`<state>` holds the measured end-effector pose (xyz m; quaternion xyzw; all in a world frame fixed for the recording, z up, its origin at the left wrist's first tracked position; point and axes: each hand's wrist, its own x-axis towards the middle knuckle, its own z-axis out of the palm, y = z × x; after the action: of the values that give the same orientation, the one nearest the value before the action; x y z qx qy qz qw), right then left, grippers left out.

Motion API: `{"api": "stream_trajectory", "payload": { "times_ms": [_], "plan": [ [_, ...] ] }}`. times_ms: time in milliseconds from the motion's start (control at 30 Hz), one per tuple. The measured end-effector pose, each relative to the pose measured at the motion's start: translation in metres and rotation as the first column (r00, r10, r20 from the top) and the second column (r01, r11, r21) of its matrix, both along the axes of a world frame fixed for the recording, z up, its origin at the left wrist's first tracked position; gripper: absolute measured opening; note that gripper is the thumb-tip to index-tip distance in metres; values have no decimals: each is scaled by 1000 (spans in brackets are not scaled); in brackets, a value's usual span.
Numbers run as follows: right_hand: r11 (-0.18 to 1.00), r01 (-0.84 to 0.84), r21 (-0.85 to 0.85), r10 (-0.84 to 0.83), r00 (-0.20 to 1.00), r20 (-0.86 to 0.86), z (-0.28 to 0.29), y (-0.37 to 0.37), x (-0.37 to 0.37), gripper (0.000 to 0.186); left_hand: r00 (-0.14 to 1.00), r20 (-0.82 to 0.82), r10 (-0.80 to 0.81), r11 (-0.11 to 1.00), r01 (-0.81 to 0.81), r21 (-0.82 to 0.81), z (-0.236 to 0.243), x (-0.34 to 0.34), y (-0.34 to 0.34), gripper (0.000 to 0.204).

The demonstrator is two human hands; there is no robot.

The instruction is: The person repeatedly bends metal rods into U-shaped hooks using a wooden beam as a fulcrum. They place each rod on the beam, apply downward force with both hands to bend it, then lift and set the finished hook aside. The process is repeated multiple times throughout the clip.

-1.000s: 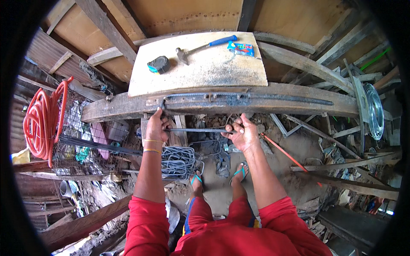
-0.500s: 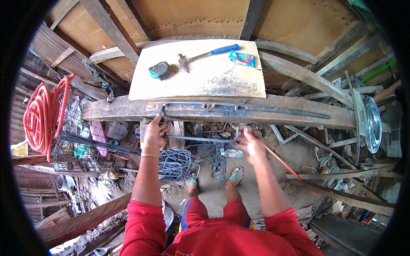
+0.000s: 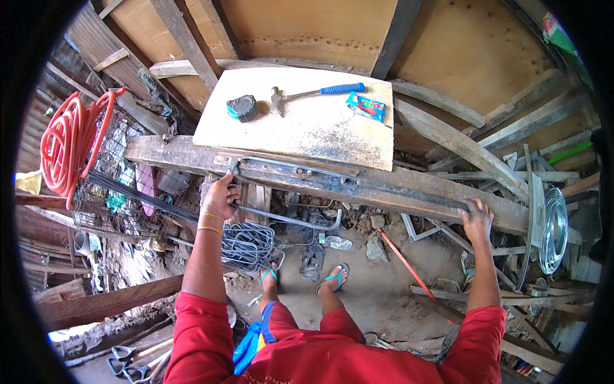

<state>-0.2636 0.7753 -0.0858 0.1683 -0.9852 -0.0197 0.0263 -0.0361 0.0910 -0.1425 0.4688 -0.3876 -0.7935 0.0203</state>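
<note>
Here, the rod is at the left part of the beam: one stretch lies along the top, and another, which looks like part of the same piece, hangs out past the front edge, its far tip hooked. The left hand is closed around it at the front edge, thumb up against the bend. The right hand reaches out toward the beam's right end, fingers curled over the tip of the dark bar; how tightly they grip, I cannot tell.

If the bar came off the rod under a pull, the right knuckles could scrape the front edge. A loose left grip could let the rod twist on the pins, spoiling the angle, and the free hook might then swing toward the legs.

Behind the beam, the board carries a tape measure near its left edge, a hammer by the back edge and a packet near the right edge. Hard jolts could shift these. Below, bent loops lie close to the sandalled feet, a likely snag for a careless step.
</note>
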Motion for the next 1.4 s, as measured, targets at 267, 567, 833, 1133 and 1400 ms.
{"api": "stream_trajectory", "payload": {
  "times_ms": [267, 567, 833, 1133, 1400],
  "plan": [
    [968, -230, -101, 230, 973, -10, 21, 23, -12, 40, 998, 19, 58, 998, -58, 0, 3, 0, 3, 29],
    [944, -260, -204, 278, 959, 62, -6, 7, -16, 37, 995, 72, 65, 996, -61, -67, 0, -3, 3, 26],
    [934, -297, -197, 308, 951, 27, -8, 9, -16, 39, 998, 60, 23, 993, -16, -120, -3, 0, 2, 23],
    [926, -219, -307, 259, 961, 96, -4, 4, -14, 32, 989, 138, 53, 976, -22, -215, -6, -2, 4, 29],
    [939, -169, -299, 231, 956, 183, 12, -2, -18, 31, 999, 36, 21, 992, -17, -129, -1, 0, 5, 23]
  ]
}}
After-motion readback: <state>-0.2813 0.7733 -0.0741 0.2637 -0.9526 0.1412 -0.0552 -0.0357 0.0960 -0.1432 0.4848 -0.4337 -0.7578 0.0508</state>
